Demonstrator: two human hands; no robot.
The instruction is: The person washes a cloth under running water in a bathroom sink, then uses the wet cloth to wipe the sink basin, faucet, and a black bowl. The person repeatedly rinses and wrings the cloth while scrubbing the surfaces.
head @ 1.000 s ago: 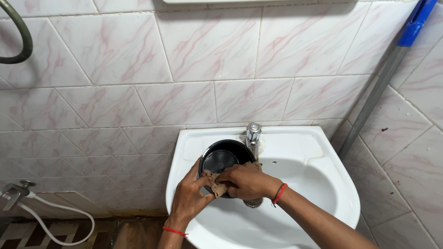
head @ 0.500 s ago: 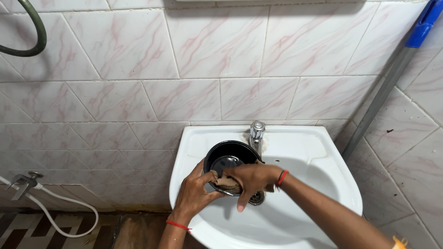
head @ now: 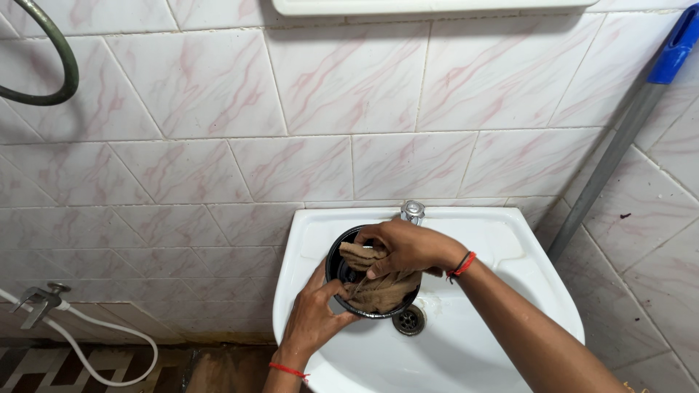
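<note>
A round black bowl [head: 342, 280] was gripped at its rim by the left hand [head: 314, 320] over the white ceramic basin [head: 502, 291], while a crumpled brown cloth [head: 382, 287] was pressed inside by the closed right hand [head: 408, 247]; wiping appeared underway, with steady circular pressure judged necessary next.

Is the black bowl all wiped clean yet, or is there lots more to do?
Not finished. The left hand holds the black bowl tilted over the white sink, and the right hand presses a brown cloth inside it, so wiping is under way. The cloth covers most of the inside; whether that is clean cannot be seen. The bowl has not been put down, and no water runs from the tap.
</note>
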